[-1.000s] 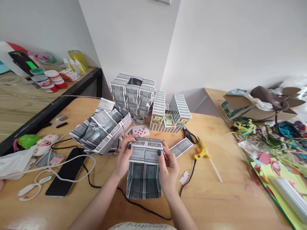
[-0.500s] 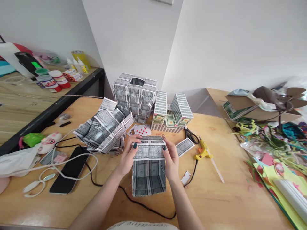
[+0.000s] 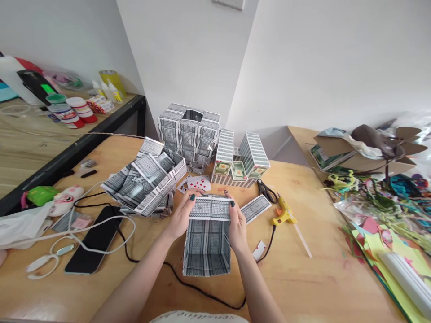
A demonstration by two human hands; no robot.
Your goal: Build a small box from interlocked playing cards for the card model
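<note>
An open-fronted box made of playing cards (image 3: pixel 206 251) stands on the table in front of me, its patterned card backs showing. Along its upper edge lies a strip of two joined cards (image 3: pixel 211 208). My left hand (image 3: pixel 183 215) grips the strip's left end, thumb on top and fingers behind. At the right end, my right hand (image 3: pixel 237 222) holds it the same way. Just right of the box lies another pair of joined cards (image 3: pixel 256 208). A yellow glue gun (image 3: pixel 283 213) rests farther right, with black scissors (image 3: pixel 267 192) behind it.
A large card-built structure (image 3: pixel 190 134) and stacked card boxes (image 3: pixel 240 157) stand at the back. On the left are a heap of folded cards (image 3: pixel 146 177), a phone (image 3: pixel 96 240) and white cables (image 3: pixel 129 242). A black cord (image 3: pixel 198 290) crosses before me. Craft scraps (image 3: pixel 380 202) cover the right side.
The card strip at the box's top has tilted, so its face shows flatter and the back edge is less visible. My hands stay at its ends. The view has shifted slightly.
</note>
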